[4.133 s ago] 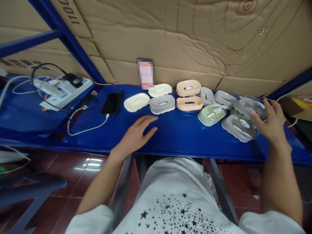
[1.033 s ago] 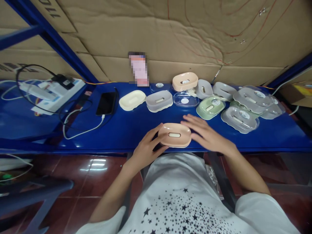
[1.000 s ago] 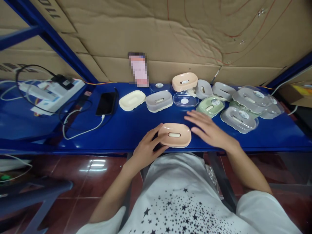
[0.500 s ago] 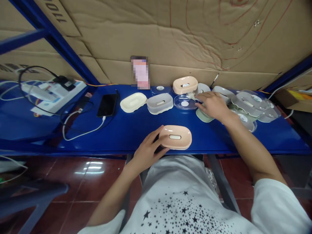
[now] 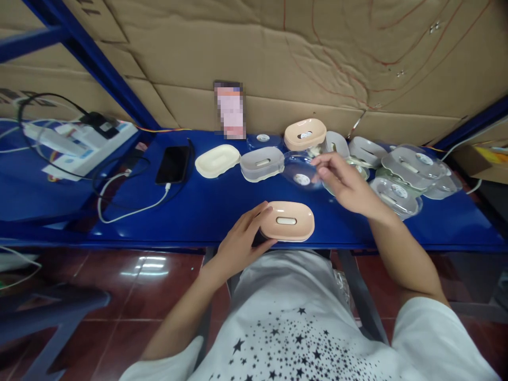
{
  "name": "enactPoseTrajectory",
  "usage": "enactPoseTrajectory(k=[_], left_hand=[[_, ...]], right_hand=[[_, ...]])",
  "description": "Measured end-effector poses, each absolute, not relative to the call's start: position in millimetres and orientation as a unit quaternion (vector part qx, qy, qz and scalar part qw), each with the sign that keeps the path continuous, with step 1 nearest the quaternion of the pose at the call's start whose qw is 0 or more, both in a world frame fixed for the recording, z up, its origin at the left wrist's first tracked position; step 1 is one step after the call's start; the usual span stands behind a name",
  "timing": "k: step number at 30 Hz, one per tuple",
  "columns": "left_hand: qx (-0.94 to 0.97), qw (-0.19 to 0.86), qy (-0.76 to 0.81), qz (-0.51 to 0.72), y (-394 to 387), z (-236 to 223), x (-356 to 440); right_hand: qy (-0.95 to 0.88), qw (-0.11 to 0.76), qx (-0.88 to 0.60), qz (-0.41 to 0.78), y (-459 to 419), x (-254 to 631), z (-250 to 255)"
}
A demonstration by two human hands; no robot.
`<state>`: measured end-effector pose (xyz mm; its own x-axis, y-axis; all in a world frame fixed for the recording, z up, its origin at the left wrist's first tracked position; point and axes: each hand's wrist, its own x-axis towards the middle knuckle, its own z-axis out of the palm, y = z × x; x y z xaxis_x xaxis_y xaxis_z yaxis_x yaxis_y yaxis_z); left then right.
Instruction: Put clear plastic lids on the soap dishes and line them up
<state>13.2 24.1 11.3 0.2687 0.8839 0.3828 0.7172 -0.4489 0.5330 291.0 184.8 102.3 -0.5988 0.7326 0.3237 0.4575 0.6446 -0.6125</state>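
Left hand [image 5: 244, 238] grasping peach dish [image 5: 304, 221] by its left side, on blue bench [image 5: 214, 211] near front edge. Right hand [image 5: 347, 185] pinching clear lid [image 5: 296, 169] at right edge, beyond dish; grey tray [image 5: 260, 172] just left of lid.

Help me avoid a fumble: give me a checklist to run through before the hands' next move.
1. Left hand steadying the near peach dish: ok, at its left end.
2. Right hand gripping the clear lid: ok, by its right edge.
3. Near peach dish resting on the blue table: ok.
4. Clear lid on the near peach dish: not ok, it is apart, behind it.
5. Clear lid free of the grey dish: cannot tell, they overlap in view.
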Motion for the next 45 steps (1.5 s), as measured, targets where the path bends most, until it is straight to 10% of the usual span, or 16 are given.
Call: enactPoseTrajectory(k=[4, 17, 36, 45], left_hand=[[0.780, 0.131, 0.511, 0.336, 25.0, 8.5, 13.6], [0.779, 0.121, 0.519, 0.332, 26.3, 3.1, 13.6], [0.782, 0.164, 0.516, 0.308, 26.6, 12.1, 6.8], [0.775, -0.022, 0.599, 0.198, 127.8, 53.4, -14.7]], right_hand=[[-0.821, 0.272, -0.340, 0.370, 164.4, 286.6, 96.1], [-0.942, 0.147, -0.280, 0.114, 109.3, 269.4, 58.8], [-0.932, 0.199, -0.293, -0.074, 78.3, 289.4, 31.7], [-0.926, 0.179, -0.301, -0.139, 90.0, 365.4, 46.8]])
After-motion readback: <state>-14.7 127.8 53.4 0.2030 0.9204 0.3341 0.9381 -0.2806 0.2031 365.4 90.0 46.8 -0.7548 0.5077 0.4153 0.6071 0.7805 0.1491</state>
